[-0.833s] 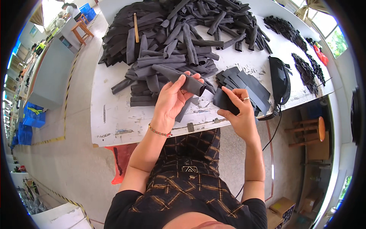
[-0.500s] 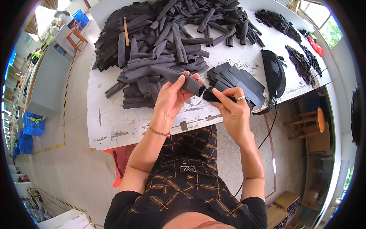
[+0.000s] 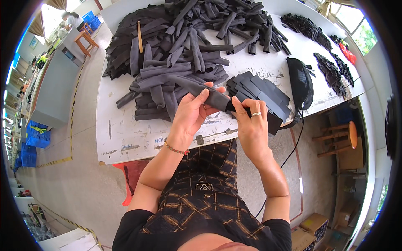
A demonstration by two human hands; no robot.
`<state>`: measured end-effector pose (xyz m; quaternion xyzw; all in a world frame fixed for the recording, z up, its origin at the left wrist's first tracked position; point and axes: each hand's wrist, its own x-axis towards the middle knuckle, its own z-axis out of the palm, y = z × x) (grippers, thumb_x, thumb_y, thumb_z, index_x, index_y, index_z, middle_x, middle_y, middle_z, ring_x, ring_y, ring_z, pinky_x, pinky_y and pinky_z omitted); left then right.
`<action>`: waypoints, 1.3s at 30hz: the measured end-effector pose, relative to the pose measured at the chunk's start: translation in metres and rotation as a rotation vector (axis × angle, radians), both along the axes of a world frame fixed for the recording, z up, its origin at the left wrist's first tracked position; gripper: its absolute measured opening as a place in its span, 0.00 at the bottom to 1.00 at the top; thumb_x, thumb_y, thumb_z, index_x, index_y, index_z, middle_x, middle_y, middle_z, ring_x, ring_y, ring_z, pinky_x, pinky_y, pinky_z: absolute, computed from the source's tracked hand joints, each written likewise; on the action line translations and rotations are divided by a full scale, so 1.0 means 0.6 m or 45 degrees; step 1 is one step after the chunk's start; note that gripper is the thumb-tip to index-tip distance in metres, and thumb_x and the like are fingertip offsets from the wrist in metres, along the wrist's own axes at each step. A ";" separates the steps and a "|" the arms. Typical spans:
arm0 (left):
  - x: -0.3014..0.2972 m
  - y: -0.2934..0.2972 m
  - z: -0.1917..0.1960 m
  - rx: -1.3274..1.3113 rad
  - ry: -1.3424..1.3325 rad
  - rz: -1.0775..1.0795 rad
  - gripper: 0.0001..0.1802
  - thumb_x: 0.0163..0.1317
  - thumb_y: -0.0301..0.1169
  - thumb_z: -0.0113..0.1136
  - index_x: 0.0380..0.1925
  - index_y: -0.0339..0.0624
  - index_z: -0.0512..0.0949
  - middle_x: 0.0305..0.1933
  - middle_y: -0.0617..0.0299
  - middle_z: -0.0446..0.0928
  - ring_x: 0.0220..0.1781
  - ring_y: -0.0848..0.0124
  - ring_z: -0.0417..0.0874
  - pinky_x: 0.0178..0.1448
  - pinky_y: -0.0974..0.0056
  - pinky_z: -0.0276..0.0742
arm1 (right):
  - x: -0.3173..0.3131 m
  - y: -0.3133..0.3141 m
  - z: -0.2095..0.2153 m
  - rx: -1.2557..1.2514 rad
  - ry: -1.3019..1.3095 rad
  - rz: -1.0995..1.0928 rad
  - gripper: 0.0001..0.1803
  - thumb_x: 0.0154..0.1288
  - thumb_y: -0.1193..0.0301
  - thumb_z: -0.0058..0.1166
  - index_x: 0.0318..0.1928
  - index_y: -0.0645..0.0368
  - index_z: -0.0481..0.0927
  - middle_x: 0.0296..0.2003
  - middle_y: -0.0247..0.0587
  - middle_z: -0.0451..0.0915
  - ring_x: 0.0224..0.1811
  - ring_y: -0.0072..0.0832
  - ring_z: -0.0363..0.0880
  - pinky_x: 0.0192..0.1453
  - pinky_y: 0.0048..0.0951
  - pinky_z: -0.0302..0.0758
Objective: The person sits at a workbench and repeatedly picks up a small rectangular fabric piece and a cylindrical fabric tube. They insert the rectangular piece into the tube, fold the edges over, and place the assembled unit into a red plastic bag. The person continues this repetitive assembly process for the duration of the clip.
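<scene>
A dark grey fabric sleeve (image 3: 216,100) lies across the fingers of my left hand (image 3: 188,115), the thumb closed over its top. My right hand (image 3: 254,127) pinches a curled black sheet (image 3: 230,107) between thumb and fingers. The sheet's front end sits inside the sleeve's right opening; its rear is mostly hidden by my fingers. Behind my left hand, more loose sleeves (image 3: 155,90) form a heap. A fanned stack of flat black sheets (image 3: 266,94) lies just beyond my right hand.
The worn white table (image 3: 115,144) bears a large pile of sleeves (image 3: 134,25) with a wooden stick (image 3: 140,37) on top. To the right stand a black pouch (image 3: 298,81) with a cable (image 3: 295,146) and small dark heaps (image 3: 331,69). A wooden stool (image 3: 339,139) is at right.
The curled black sheet was just outside the sleeve's opening and now its front end is inside. My right hand has turned and the two hands hold the pieces joined.
</scene>
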<state>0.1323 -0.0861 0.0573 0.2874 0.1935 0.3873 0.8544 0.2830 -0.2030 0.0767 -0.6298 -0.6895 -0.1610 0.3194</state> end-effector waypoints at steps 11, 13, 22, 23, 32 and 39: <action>0.023 -0.034 -0.007 0.362 -0.232 0.104 0.22 0.74 0.33 0.53 0.64 0.38 0.65 0.59 0.46 0.78 0.65 0.57 0.77 0.74 0.55 0.66 | -0.057 0.030 -0.012 0.221 0.365 0.064 0.41 0.51 0.80 0.71 0.67 0.63 0.69 0.46 0.48 0.74 0.46 0.46 0.73 0.50 0.43 0.73; 0.030 -0.031 -0.018 0.363 -0.245 0.063 0.19 0.74 0.34 0.53 0.60 0.37 0.68 0.55 0.47 0.80 0.65 0.59 0.77 0.73 0.55 0.67 | -0.070 0.042 -0.030 0.256 0.420 0.116 0.34 0.48 0.83 0.70 0.57 0.62 0.71 0.47 0.49 0.74 0.47 0.47 0.73 0.50 0.44 0.73; 0.004 -0.024 -0.015 0.469 -0.238 0.141 0.09 0.76 0.32 0.50 0.47 0.37 0.73 0.50 0.44 0.83 0.63 0.58 0.79 0.71 0.54 0.68 | -0.051 0.016 -0.052 0.007 0.364 0.168 0.19 0.51 0.82 0.65 0.44 0.59 0.75 0.46 0.49 0.72 0.46 0.48 0.72 0.47 0.45 0.72; 0.008 -0.025 -0.019 0.421 -0.234 0.144 0.08 0.75 0.32 0.51 0.46 0.38 0.73 0.51 0.43 0.83 0.62 0.59 0.80 0.70 0.54 0.69 | -0.052 0.018 -0.051 0.021 0.343 0.196 0.19 0.51 0.82 0.66 0.44 0.60 0.75 0.45 0.49 0.72 0.46 0.47 0.73 0.45 0.44 0.73; -0.007 -0.025 -0.036 0.273 -0.243 0.128 0.09 0.74 0.35 0.53 0.46 0.43 0.75 0.56 0.43 0.80 0.61 0.61 0.80 0.66 0.57 0.74 | -0.078 0.038 -0.027 -0.022 0.239 0.187 0.20 0.52 0.80 0.65 0.47 0.58 0.75 0.47 0.49 0.72 0.44 0.48 0.73 0.47 0.46 0.73; 0.017 -0.041 -0.070 0.173 -0.351 0.090 0.12 0.75 0.38 0.51 0.50 0.44 0.76 0.57 0.44 0.80 0.64 0.52 0.78 0.71 0.48 0.69 | -0.068 0.036 -0.040 -0.039 0.321 0.285 0.15 0.55 0.79 0.66 0.42 0.61 0.76 0.47 0.49 0.75 0.46 0.48 0.77 0.45 0.42 0.77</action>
